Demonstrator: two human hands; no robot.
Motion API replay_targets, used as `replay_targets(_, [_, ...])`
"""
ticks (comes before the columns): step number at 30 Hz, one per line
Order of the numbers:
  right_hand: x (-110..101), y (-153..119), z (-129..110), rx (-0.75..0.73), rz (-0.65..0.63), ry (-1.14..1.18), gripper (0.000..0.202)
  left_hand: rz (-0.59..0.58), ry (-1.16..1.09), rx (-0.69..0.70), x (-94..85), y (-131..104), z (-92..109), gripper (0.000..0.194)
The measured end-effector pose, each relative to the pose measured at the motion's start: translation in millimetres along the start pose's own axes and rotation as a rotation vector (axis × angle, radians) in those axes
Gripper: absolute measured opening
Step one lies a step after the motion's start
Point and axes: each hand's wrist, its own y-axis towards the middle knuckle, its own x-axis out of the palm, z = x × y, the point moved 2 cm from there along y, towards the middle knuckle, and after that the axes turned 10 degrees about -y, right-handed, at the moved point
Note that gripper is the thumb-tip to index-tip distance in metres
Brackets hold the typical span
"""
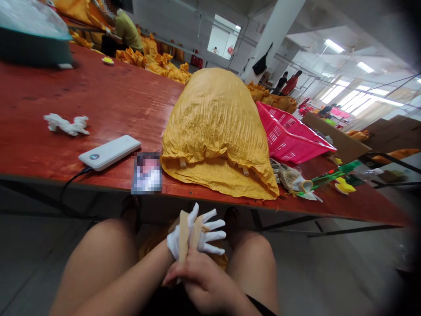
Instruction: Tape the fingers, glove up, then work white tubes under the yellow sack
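My left hand (200, 230) wears a white glove, its fingers spread wide, above my lap. Two flat tan lengths of a tape-like strip (184, 232) run across the gloved palm. I cannot tell whether they join behind the hand. My bare right hand (205, 278) is closed on the lower end of the strip, close under the left wrist. Beyond both hands, a full yellow woven sack (217, 118) lies on the red table (131, 92), its mouth flap towards me. Small pale ends poke out beneath the flap.
On the table are a white power bank (112, 151) with a black cable, a crumpled white tissue (67, 124), a pink basket (289, 134) and a teal tub (36, 48). A person in a yellow-green shirt (126, 30) sits at the back left among yellow sacks (164, 63).
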Motion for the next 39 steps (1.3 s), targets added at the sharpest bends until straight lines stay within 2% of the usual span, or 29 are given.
replay_targets(2, [1.0, -7.5, -2.7, -0.048, -0.065, -0.153, 0.037, 0.021, -0.084, 0.017, 4.4, -3.5, 10.8, 0.057])
replay_targets(5, [2.7, -17.2, 0.7, -0.102, -0.159, -0.209, 0.033, 0.06, -0.236, 0.078, 10.7, -6.8, 23.1, 0.056])
replay_targets(8, [9.6, -26.2, 7.9, -0.127, -0.256, -0.203, 0.053, 0.068, -0.29, 0.149, 15.7, -8.1, 30.6, 0.051])
replay_targets(10, [16.3, -33.9, 13.7, -0.13, -0.258, -0.179, 0.065, 0.059, -0.298, 0.182, 17.9, -8.6, 33.7, 0.051])
replay_targets(11, [20.2, -38.8, 17.3, -0.124, -0.246, -0.162, 0.066, 0.052, -0.298, 0.187, 18.8, -8.9, 34.7, 0.052])
replay_targets(13, [27.6, -49.5, 27.2, -0.036, -0.145, -0.115, 0.055, 0.032, -0.296, 0.188, 20.9, -10.3, 35.9, 0.055])
replay_targets(15, [33.4, -59.5, 40.5, 0.148, 0.021, 0.017, 0.044, 0.006, -0.287, 0.191, 23.5, -12.7, 36.4, 0.056])
replay_targets(17, [36.6, -66.2, 54.6, 0.375, 0.207, 0.238, 0.047, -0.021, -0.268, 0.208, 27.0, -15.9, 36.0, 0.054])
replay_targets(19, [37.1, -67.7, 66.1, 0.551, 0.296, 0.406, 0.054, -0.044, -0.227, 0.215, 31.0, -18.8, 33.9, 0.05])
replay_targets(20, [35.8, -67.0, 70.7, 0.619, 0.296, 0.42, 0.055, -0.049, -0.194, 0.211, 32.9, -19.9, 32.0, 0.049])
replay_targets(22, [30.3, -65.2, 77.7, 0.686, 0.241, 0.267, 0.053, -0.038, -0.118, 0.206, 35.4, -20.9, 26.7, 0.047])
replay_targets(24, [24.2, -65.5, 83.8, 0.654, 0.173, 0.023, 0.047, 0.0, -0.042, 0.233, 35.4, -20.2, 21.5, 0.045])
replay_targets(26, [20.3, -69.6, 91.5, 0.6, 0.155, -0.148, 0.048, 0.036, 0.06, 0.332, 34.2, -19.5, 18.8, 0.039])
replay_targets(28, [19.5, -76.6, 103.5, 0.596, 0.141, -0.128, 0.055, 0.046, 0.239, 0.458, 34.4, -20.8, 19.0, 0.034])
replay_targets(32, [19.0, -89.7, 135.3, 0.751, 0.038, 0.192, 0.064, 0.03, 0.62, 0.638, 42.7, -31.5, 25.0, 0.035])
replay_targets(34, [12.5, -92.0, 147.3, 0.855, 0.088, 0.162, 0.052, 0.032, 0.808, 0.687, 48.0, -37.8, 29.6, 0.037])
replay_targets(36, [3.0, -88.9, 149.6, 0.9, 0.213, 0.051, 0.04, 0.041, 1.026, 0.677, 51.0, -40.5, 32.8, 0.039])
replay_targets(39, [-7.4, -71.4, 130.6, 0.76, 0.399, 0.104, 0.043, 0.056, 1.212, 0.606, 49.3, -36.3, 32.2, 0.041])
